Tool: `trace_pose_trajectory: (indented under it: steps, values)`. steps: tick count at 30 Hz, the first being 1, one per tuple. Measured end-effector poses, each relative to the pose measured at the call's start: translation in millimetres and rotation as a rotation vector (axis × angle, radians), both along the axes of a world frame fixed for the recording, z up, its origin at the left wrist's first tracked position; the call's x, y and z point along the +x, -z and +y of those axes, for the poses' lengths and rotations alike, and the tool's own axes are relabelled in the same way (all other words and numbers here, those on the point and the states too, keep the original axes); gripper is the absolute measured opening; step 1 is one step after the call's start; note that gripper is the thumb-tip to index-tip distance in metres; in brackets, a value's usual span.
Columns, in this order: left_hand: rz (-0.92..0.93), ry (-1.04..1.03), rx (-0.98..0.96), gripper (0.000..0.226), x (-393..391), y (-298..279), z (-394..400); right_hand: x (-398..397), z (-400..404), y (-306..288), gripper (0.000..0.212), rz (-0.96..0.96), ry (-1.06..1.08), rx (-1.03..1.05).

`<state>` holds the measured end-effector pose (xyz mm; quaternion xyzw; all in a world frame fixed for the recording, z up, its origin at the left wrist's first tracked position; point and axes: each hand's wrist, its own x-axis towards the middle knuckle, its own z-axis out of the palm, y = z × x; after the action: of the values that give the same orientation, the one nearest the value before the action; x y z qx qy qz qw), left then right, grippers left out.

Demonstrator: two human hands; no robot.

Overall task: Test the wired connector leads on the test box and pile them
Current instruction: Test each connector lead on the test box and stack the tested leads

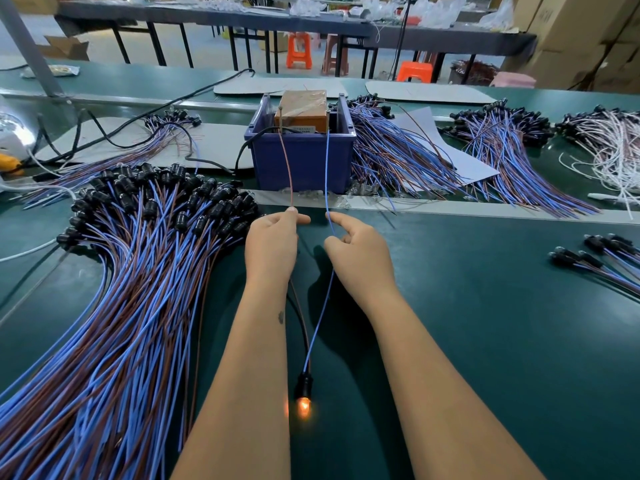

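Now my left hand point(273, 242) pinches the brown wire point(286, 168) and my right hand point(356, 247) the blue wire point(327, 168), tips up at the test box point(301, 112); the lamp point(303, 405) glows nearest me. Holding both tips steady should confirm the light, I judge, before piling left of the box.

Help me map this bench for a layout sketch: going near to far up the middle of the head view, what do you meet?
Lit bulb → black holder → left hand and right hand side by side, pinching the brown wire and blue wire → blue bin → test box.
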<state>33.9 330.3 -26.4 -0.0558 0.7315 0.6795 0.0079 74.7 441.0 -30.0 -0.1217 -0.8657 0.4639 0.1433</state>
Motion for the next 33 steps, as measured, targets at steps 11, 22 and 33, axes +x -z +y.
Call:
trace_pose_trajectory:
  steps: [11, 22, 33]
  values:
    - [0.014, -0.021, 0.003, 0.029, 7.5, -2.9, 0.6, 2.0, -0.7, -1.4, 0.053, 0.022, -0.011, 0.011]
    - [0.05, 0.061, 0.06, 0.034, 7.7, -3.5, 0.6, 4.2, -1.7, -2.1, 0.046, 0.173, 0.079, -0.08]
    - [0.056, 0.254, 0.246, 0.022, 11.4, -6.4, 12.6, 11.3, -3.5, -7.2, 0.028, 0.306, -0.036, -0.166]
